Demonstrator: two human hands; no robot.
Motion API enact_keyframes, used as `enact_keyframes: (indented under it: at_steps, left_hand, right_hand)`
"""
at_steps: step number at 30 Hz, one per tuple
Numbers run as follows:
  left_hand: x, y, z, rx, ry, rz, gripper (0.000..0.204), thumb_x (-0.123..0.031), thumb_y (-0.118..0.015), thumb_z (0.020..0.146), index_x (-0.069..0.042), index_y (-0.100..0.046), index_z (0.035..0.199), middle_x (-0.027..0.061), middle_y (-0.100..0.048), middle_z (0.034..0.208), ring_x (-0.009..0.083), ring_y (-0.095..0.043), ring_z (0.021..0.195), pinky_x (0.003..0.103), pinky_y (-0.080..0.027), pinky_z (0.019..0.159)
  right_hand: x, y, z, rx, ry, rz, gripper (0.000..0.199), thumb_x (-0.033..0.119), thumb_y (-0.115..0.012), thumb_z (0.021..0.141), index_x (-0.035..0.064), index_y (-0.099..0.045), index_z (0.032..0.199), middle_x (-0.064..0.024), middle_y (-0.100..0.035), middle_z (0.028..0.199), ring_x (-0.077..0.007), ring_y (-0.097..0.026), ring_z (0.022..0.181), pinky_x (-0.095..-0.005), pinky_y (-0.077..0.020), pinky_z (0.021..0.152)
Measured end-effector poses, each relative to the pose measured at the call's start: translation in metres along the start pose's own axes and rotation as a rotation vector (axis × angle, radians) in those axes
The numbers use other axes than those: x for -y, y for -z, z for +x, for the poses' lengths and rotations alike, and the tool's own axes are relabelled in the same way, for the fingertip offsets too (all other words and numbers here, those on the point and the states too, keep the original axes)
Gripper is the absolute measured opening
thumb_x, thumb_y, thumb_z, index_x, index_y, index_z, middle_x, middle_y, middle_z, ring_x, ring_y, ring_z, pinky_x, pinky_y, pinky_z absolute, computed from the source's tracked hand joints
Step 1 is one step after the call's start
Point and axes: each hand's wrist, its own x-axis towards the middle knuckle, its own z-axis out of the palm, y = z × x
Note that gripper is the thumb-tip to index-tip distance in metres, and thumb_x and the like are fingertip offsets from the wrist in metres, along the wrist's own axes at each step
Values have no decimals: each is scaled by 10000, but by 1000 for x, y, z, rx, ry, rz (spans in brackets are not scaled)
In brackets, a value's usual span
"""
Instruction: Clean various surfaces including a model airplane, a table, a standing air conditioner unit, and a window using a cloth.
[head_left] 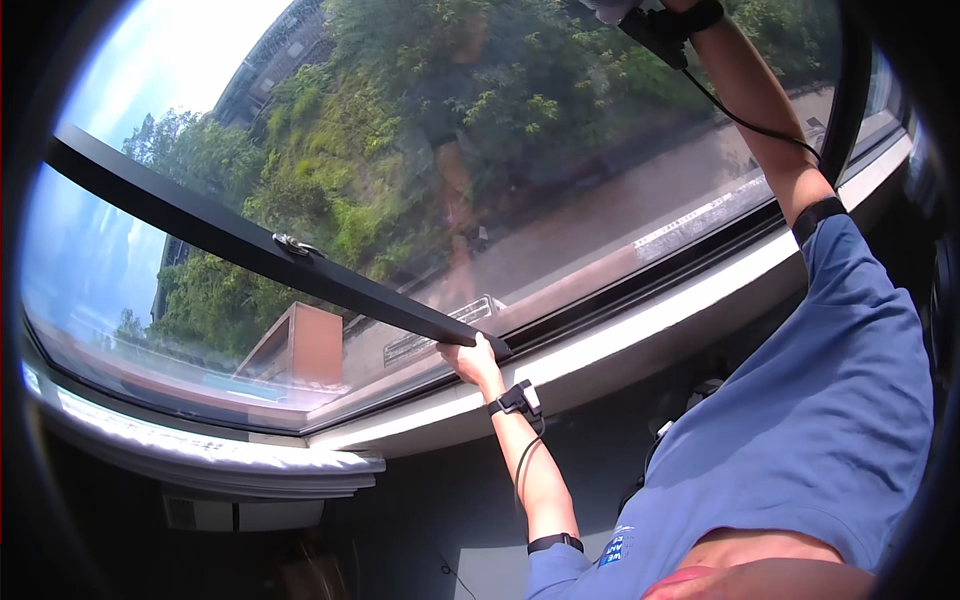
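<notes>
My left hand [474,362] is at the lower end of a dark window frame bar [330,278], its fingers closed around the bar's edge just above the sill. A small metal latch [298,245] sits farther up that bar. My right arm [752,110] reaches up in front of the large window pane [560,180]. The right hand is mostly cut off by the top edge, and its fingers do not show. Beside it, a pale grey-white thing [608,9] is partly visible, too little to name.
A white sill [640,320] runs under the window's dark lower track [650,285]. White folded material [220,465] lies along the left ledge. Black cables hang from the devices strapped to my left wrist [520,398] and right wrist [655,35]. Trees and a wall stand outside.
</notes>
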Motion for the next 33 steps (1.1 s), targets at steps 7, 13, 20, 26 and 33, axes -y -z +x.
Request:
enact_keyframes:
  at_steps: [7, 13, 20, 26, 33]
  left_hand:
    - [40, -20, 19, 38, 30, -43, 959, -239, -792, 613, 54, -240, 1341, 241, -530, 1134, 383, -520, 1073, 455, -441, 893]
    - [50, -30, 31, 111, 109, -293, 754, -26, -807, 601, 36, -346, 1194, 192, -572, 1033, 308, -606, 875, 374, -517, 764]
    - [26, -19, 16, 175, 155, -267, 889, -124, -833, 584, 93, -298, 1259, 273, -536, 1098, 402, -528, 1026, 436, -423, 893]
    - [31, -12, 13, 4, -39, -45, 849, -97, -823, 584, 44, -310, 1246, 261, -537, 1112, 402, -539, 1024, 425, -431, 906]
    - [14, -3, 5, 44, -20, -54, 856, -138, -779, 609, 93, -274, 1261, 255, -500, 1095, 410, -515, 1029, 457, -432, 892]
  right_hand:
    - [149, -16, -48, 138, 277, 130, 734, 384, -670, 672, 57, -454, 1292, -139, -442, 1322, -272, -409, 1240, -428, -268, 1046]
    - [174, 1, -173, 788, 488, 586, 615, 313, -659, 714, 107, -492, 1269, -92, -423, 1350, -270, -367, 1279, -385, -234, 1109]
    - [39, 77, -226, 773, 224, 491, 592, 262, -678, 581, 198, -567, 1159, -88, -520, 1214, -288, -435, 1203, -433, -316, 1054]
    - [-151, 88, -186, 339, 144, -227, 506, 389, -686, 577, 81, -620, 973, -109, -549, 1031, -299, -500, 919, -447, -366, 851]
    - [-217, 62, -71, 53, -203, -247, 536, 417, -642, 664, 84, -592, 1081, -107, -526, 1150, -294, -478, 1056, -454, -358, 925]
